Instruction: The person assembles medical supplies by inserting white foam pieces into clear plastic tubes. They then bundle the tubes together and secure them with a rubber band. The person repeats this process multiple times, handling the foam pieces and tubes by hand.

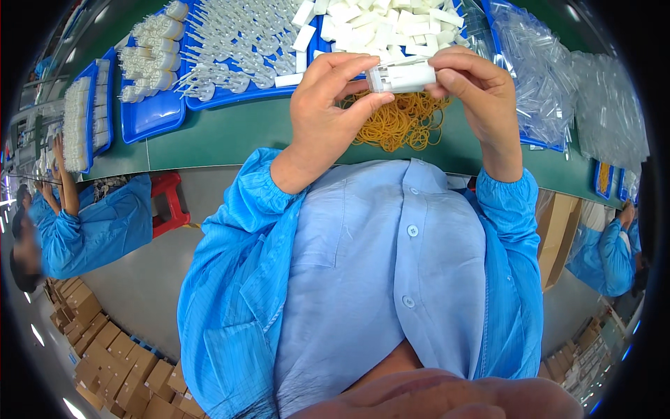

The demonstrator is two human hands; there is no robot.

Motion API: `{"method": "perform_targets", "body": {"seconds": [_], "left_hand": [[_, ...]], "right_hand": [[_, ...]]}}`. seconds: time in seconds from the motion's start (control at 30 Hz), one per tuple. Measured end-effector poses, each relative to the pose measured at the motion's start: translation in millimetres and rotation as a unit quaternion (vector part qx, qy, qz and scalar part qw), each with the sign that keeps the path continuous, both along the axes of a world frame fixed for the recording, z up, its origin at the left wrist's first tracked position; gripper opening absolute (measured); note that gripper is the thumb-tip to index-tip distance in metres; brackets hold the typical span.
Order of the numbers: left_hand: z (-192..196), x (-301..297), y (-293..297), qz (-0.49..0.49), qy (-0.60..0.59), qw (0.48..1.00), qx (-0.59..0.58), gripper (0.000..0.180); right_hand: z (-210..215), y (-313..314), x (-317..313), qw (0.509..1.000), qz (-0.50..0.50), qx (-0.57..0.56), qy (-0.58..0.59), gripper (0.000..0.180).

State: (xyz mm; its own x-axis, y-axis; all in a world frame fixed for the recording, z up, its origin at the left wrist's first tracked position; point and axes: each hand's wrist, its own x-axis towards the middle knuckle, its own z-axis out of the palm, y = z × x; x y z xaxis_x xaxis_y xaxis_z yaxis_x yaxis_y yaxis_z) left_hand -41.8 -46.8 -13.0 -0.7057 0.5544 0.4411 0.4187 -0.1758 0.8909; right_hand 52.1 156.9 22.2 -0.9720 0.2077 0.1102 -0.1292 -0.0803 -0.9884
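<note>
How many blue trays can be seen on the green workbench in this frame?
At least 5: one at far left, one beside it, a large central one, one at right under clear bags, a small one far right. Others may be hidden.

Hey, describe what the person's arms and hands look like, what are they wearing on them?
Both hands, the left hand and the right hand, are bare, with no gloves or rings visible. Each forearm is partly covered by a bright blue coat sleeve with a gathered elastic cuff that ends below the wrist. The coat hangs open over a lighter blue buttoned shirt.
</note>
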Motion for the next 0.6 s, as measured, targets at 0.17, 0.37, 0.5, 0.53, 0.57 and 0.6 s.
{"method": "perform_targets", "body": {"seconds": [0.17, 0.37, 0.5, 0.53, 0.57, 0.6], "left_hand": [[4.0, 0.6, -0.2, -0.007, 0.009, 1.0, -0.004, 0.041], [3.7, 1.8, 1.0, -0.012, -0.032, 0.999, 0.017, 0.041], [2.8, -1.9, -2.2, -0.02, -0.097, 0.994, 0.039, 0.039], [-0.1, -4.3, -3.8, -0.026, -0.11, 0.993, 0.043, 0.039], [-1.1, -6.1, -4.5, -0.027, -0.161, 0.985, 0.063, 0.039], [-1.7, -7.6, -5.4, -0.027, -0.211, 0.974, 0.082, 0.039]], "right_hand": [[-2.1, -3.4, -2.6, 0.997, -0.019, 0.063, 0.046, 0.014], [-2.2, -12.8, -4.0, 0.949, -0.09, 0.289, 0.091, 0.016], [-2.4, -16.1, -10.4, 0.946, -0.097, 0.301, 0.075, 0.015], [-3.5, -15.5, -12.5, 0.947, -0.094, 0.3, 0.065, 0.014], [-5.8, -10.4, -19.2, 0.938, -0.101, 0.318, 0.095, 0.013], [-10.4, -0.8, -31.2, 0.928, -0.107, 0.335, 0.124, 0.012]]}}
